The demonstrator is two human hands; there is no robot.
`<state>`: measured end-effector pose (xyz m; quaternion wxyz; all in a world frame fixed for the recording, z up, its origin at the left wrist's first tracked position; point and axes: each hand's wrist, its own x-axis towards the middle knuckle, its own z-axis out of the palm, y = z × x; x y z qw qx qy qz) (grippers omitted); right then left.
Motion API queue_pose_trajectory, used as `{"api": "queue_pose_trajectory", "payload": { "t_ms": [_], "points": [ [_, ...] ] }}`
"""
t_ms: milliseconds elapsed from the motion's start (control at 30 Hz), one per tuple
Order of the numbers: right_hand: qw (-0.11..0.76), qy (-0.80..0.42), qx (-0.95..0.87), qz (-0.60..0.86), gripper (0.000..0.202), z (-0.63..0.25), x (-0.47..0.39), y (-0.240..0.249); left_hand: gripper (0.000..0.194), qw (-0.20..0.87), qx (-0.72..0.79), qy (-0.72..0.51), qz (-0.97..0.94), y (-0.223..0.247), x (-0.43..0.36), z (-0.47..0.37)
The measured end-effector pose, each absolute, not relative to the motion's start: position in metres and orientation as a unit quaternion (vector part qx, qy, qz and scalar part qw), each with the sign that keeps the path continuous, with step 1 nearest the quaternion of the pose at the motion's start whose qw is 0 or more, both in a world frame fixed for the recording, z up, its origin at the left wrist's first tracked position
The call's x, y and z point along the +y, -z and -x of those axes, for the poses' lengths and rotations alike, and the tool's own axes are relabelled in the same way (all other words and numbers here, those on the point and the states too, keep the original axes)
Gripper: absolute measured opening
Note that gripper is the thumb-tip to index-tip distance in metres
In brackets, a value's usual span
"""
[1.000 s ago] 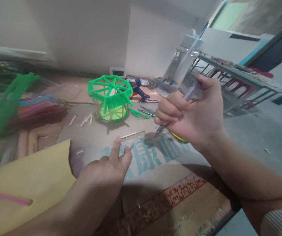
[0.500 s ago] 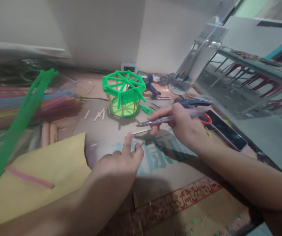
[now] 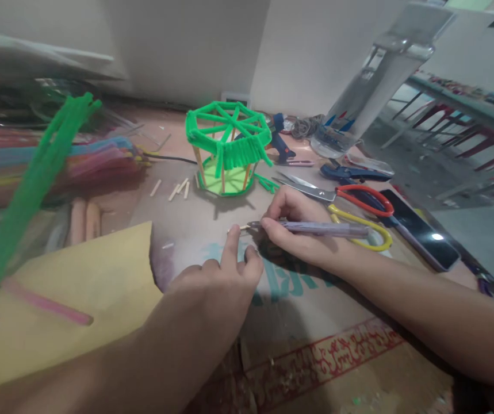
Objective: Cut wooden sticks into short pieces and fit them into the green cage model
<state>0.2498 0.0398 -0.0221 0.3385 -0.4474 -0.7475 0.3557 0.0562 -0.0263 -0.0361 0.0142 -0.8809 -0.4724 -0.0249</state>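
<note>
My right hand [image 3: 301, 224] grips a pale purple pen [image 3: 316, 229], its tip against a thin wooden stick [image 3: 245, 227] lying on the board. The index fingertip of my left hand [image 3: 218, 282] presses the stick's left end; the other fingers are curled and nothing shows in them. Beyond both hands stands a small round frame [image 3: 228, 146] of green fuzzy stems on wooden posts. Several short stick pieces [image 3: 180, 188] lie to its left.
Red-handled scissors [image 3: 311, 188], yellow handles [image 3: 380, 237] and a phone [image 3: 421, 230] are on the right. A clear bottle [image 3: 345, 115] stands behind. Yellow paper [image 3: 78, 287], green stems [image 3: 26, 201] and coloured stems [image 3: 78, 167] fill the left.
My right hand has come down and left, bringing the pen tip onto the stick and uncovering the scissors. My left fingertip stays on the stick. The view has shifted slightly.
</note>
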Motion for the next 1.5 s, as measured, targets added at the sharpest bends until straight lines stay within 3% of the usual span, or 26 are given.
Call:
{"api": "queue_pose_trajectory", "payload": {
  "t_ms": [467,1500],
  "points": [
    [0.311,-0.304,-0.762,0.480,0.021,-0.2491,0.0418,0.0257,0.044,0.047,-0.473,0.005,0.880,0.0290,-0.0256,-0.0600],
    [0.312,-0.263,-0.786,0.465,0.019,-0.2503,0.0433,0.0265,0.043,-0.055,-0.489,0.051,0.869,0.0356,-0.0235,-0.0565]
  ]
}}
